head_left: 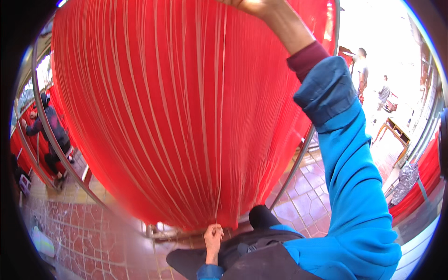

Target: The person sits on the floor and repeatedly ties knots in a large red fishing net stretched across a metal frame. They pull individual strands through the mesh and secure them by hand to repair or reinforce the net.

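Reddish tiled floor (88, 238); wooden table (400, 134) at right, amid white glare (380, 25)

head view | head-worn | faces forward, down | near red strands (196, 116)

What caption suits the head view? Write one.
Left hand low, right hand raised, at a red sheet streaked with pale strands.

Reddish patterned tiles (88, 238) run underfoot. Over to the left, a person in dark clothes (57, 126) sits beside another red cloth (18, 147). Across from me, in hard glare, I see a person in a pale top (363, 74) and, farther off, a smaller figure (384, 93). Nearer stands a wooden table (397, 131), then a silvery patterned bundle (407, 181) against red fabric (425, 182).
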Demonstrator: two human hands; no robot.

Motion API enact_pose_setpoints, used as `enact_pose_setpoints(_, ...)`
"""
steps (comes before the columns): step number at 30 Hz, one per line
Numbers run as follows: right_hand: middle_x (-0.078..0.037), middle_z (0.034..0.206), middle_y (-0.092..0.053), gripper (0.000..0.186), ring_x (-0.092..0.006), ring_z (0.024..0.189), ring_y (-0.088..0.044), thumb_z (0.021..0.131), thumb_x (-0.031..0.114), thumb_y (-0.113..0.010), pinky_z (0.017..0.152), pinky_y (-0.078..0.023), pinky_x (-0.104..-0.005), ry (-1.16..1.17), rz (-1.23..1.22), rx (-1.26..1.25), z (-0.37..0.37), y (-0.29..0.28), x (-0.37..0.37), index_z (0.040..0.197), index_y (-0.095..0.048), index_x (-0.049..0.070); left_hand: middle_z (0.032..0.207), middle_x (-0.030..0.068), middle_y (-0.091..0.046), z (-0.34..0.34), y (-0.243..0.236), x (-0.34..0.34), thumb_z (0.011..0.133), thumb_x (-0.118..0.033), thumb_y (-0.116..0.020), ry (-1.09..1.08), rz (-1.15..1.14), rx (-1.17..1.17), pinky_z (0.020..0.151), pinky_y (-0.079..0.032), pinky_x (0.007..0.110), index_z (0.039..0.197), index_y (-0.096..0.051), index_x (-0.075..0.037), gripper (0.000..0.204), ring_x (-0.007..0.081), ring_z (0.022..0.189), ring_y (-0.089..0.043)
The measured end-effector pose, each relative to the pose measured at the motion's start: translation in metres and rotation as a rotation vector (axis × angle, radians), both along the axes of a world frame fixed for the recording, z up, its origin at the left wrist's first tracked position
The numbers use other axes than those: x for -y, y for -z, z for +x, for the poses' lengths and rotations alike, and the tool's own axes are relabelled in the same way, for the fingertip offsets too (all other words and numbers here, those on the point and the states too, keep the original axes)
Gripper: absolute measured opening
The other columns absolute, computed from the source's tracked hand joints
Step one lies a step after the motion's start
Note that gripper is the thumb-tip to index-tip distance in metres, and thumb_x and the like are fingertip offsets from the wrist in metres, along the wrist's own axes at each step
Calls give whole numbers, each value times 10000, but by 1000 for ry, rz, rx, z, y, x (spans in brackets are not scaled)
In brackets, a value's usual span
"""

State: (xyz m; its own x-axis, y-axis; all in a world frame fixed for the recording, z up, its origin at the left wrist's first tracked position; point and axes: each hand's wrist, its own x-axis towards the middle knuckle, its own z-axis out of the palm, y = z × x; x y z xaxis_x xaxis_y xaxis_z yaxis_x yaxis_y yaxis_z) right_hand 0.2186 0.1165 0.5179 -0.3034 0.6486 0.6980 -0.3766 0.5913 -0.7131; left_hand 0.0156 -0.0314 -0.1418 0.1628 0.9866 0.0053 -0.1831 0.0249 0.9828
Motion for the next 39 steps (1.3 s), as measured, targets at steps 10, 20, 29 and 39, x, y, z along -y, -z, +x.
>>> enact_pose_setpoints(10, -154, 909, -688, 316, -226, 847, -693, 1007, 186, -398, 811, -564, -353, 170, -141, 483, 11, 241, 29, 1150, -595, -16, 677, 8, -584, -16, 54, -20, 845, -60, -579, -47, -44, -330, 554, -431, 237, 932, -631, -22, 108, 80, 618, -542)
enact_pose_setpoints(20, -121, 963, -684, 265, -196, 933, -670, 996, 113, -416, 863, -537, -332, 154, -564, 309, -3, 434, 14, 1165, -590, 7, 1105, 113, -594, -22, 60, -24, 786, -57, -665, -209, 3, -522, 890, -441, 338, 1243, -535, -58, 476, 213, 1015, -556)
enact_pose_setpoints(29, -156, 1030, -659, 312, -201, 1040, -606, 969, 157, -459, 900, -475, -313, 191, -446, 573, -1, 485, -2, 1174, -588, -40, 936, 72, -637, 67, -24, -68, 870, -68, -625, -141, 247, -456, 728, -478, 263, 1090, -613, -27, 224, 138, 813, -590)
enact_pose_setpoints(39, -273, 798, -613, 255, -436, 724, -596, 811, 77, -500, 629, -497, -443, 413, 67, 1251, 10, 454, 25, 974, -622, -77, 905, 123, -617, 123, -15, -121, 832, -92, -642, -276, 335, -266, 742, -473, 351, 1050, -595, -12, 236, 244, 796, -605)
